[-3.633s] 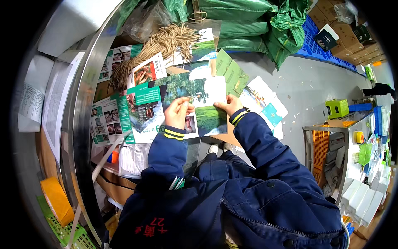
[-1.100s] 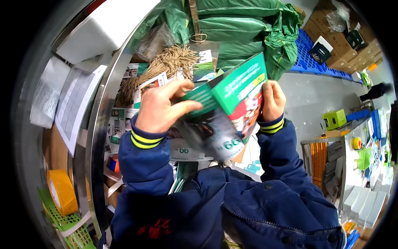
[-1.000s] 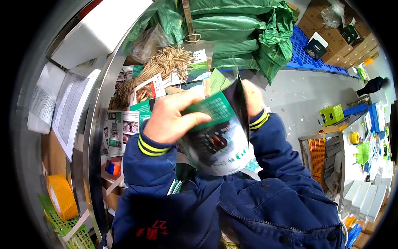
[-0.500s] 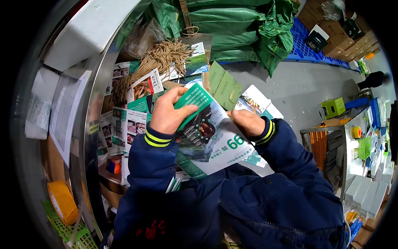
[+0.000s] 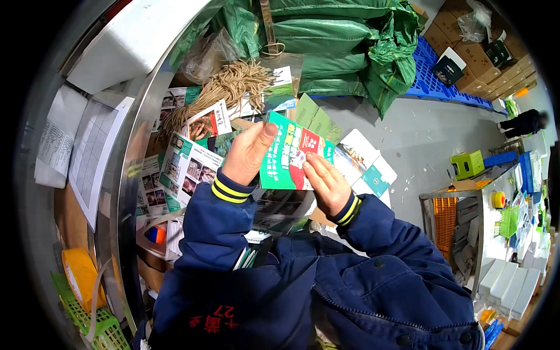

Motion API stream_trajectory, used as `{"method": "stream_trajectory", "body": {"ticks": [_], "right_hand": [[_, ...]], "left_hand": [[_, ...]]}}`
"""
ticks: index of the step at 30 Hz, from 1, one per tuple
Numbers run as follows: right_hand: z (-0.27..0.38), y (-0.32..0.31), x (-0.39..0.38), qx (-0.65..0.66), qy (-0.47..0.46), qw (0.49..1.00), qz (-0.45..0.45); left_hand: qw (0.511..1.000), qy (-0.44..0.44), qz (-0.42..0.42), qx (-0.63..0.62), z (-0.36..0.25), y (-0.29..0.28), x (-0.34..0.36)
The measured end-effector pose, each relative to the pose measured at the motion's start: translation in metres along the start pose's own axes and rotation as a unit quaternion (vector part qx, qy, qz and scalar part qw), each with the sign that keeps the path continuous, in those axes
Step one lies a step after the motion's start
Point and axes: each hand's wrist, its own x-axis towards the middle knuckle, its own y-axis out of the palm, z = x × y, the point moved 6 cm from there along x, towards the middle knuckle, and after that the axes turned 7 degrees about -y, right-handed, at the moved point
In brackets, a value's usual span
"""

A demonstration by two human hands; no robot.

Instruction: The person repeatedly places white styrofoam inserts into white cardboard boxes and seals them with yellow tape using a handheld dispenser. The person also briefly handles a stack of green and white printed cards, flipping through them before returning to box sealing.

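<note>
A bright green leaflet [image 5: 283, 166] with a red panel lies tilted between my two hands. My left hand [image 5: 249, 153] grips its left edge, thumb on top and the other fingers hidden beneath. On its lower right part rests my right hand [image 5: 328, 185], fingers together on the printed face, its thumb out of sight. Below the leaflet shows a larger grey-and-dark printed sheet [image 5: 283, 205]; whether the two are joined I cannot tell. Beyond my hands are olive-green folded card pieces [image 5: 315, 119] and white-and-green leaflets [image 5: 373, 175]. Left of my hand lie leaflets with photos [image 5: 189, 169].
A bundle of tan cords [image 5: 224, 87] lies beyond the leaflets. Green woven sacks [image 5: 321, 44] are stacked at the far side. A metal edge [image 5: 131, 175] runs along the left. At right are a cluttered worktable [image 5: 487, 233] and a person [image 5: 522, 123] farther off.
The large grey-and-green sheet was face up in both hands; now the smaller green and red face is on top. My right hand has moved left and lower, onto the leaflet.
</note>
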Motion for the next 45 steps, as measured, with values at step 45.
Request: {"method": "stream_trajectory", "body": {"ticks": [45], "right_hand": [[-0.001, 0.043, -0.016, 0.764, 0.402, 0.497, 0.082]], "left_hand": [[0.965, -0.068, -0.071, 0.243, 0.036, -0.026, -0.021]]}}
